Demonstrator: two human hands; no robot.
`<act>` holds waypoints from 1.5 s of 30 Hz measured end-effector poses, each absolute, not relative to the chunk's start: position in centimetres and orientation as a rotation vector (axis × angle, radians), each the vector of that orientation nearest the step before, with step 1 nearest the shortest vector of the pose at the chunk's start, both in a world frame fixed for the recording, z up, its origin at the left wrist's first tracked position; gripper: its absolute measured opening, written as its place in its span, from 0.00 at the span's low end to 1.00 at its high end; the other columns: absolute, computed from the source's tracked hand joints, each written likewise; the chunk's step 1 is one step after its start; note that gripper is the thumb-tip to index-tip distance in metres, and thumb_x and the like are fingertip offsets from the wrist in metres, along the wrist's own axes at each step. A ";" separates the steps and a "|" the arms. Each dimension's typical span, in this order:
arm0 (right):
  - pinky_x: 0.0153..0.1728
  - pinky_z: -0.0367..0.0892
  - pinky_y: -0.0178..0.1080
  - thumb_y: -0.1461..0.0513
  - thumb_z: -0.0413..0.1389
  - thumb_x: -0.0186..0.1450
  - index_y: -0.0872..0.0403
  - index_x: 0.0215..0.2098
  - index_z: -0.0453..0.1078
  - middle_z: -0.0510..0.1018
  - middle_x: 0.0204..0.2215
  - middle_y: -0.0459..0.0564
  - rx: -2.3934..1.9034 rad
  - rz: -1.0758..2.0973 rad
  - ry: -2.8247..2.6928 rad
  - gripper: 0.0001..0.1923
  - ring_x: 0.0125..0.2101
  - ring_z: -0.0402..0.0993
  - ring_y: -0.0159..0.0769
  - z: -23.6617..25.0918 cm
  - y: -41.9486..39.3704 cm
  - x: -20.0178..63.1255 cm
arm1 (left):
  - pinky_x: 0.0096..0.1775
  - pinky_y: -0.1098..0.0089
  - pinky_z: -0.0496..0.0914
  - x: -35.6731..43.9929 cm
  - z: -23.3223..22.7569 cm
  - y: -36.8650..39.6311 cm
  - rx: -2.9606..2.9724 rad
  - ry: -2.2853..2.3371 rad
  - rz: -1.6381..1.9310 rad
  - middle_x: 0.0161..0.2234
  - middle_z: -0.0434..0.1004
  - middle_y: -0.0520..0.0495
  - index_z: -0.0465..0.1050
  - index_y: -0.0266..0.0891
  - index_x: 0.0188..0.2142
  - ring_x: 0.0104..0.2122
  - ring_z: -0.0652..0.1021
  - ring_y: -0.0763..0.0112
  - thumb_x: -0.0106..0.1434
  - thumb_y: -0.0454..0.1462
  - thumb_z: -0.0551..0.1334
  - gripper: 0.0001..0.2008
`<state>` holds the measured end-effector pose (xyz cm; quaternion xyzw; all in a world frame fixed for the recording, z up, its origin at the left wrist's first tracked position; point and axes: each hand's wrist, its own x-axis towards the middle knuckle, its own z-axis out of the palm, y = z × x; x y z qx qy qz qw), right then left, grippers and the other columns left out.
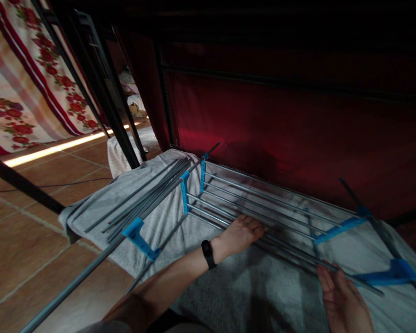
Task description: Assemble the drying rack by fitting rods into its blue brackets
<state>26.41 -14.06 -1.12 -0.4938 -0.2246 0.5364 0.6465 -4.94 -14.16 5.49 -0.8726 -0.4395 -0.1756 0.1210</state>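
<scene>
Item: metal rod shelf (263,203) with blue plastic connectors (338,229), lying flat on a grey towel (229,286) spread over the tiled floor (38,259).

We rest our left hand (237,236) flat on the rods near the towel's middle, fingers spread and holding nothing (a black wristband (208,254) sits on that wrist). Our right hand (343,300) lies open, fingertips touching the nearest rod at the towel's near edge.

Loose rods (149,194) lie bundled toward the towel's left edge.

Step, as we judge it: steadying the shelf; a firm grip on one rod seems needed.

Writing: none legible.
</scene>
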 end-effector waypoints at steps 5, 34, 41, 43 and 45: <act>0.53 0.73 0.37 0.56 0.70 0.52 0.48 0.35 0.77 0.80 0.41 0.45 -1.137 1.234 -0.514 0.13 0.47 0.77 0.34 -1.1 -14.5 26.5 | 0.44 0.64 0.66 -4.9 5.3 -14.4 -2.536 -1.282 -0.511 0.38 0.75 0.45 0.70 0.37 0.48 0.38 0.75 0.66 0.71 0.32 0.56 0.09; 0.49 0.75 0.39 0.60 0.70 0.51 0.50 0.35 0.77 0.81 0.36 0.45 -1.091 1.236 -0.526 0.13 0.39 0.79 0.35 -2.7 -12.9 26.5 | 0.45 0.64 0.69 -5.6 4.9 -13.2 -2.611 -1.184 -0.481 0.44 0.77 0.41 0.70 0.34 0.53 0.43 0.77 0.64 0.69 0.30 0.56 0.14; 0.49 0.75 0.40 0.56 0.69 0.55 0.51 0.33 0.73 0.79 0.33 0.44 -1.120 1.182 -0.478 0.13 0.37 0.79 0.33 -2.8 -13.4 26.7 | 0.43 0.66 0.71 -4.9 4.7 -13.3 -2.698 -1.183 -0.471 0.43 0.79 0.41 0.69 0.36 0.54 0.41 0.78 0.65 0.69 0.31 0.56 0.15; 0.48 0.75 0.39 0.56 0.69 0.55 0.52 0.33 0.73 0.79 0.33 0.44 -1.116 1.193 -0.455 0.13 0.36 0.79 0.32 -2.6 -13.6 26.6 | 0.40 0.67 0.71 -4.6 4.8 -13.6 -2.732 -1.201 -0.468 0.43 0.79 0.42 0.68 0.38 0.55 0.40 0.79 0.66 0.70 0.34 0.56 0.15; 0.45 0.76 0.38 0.56 0.69 0.54 0.52 0.33 0.74 0.78 0.32 0.44 -1.103 1.195 -0.451 0.13 0.35 0.79 0.32 -2.2 -13.9 26.2 | 0.38 0.67 0.72 -4.5 4.9 -13.9 -2.736 -1.243 -0.453 0.42 0.79 0.44 0.67 0.41 0.57 0.39 0.79 0.65 0.71 0.37 0.57 0.17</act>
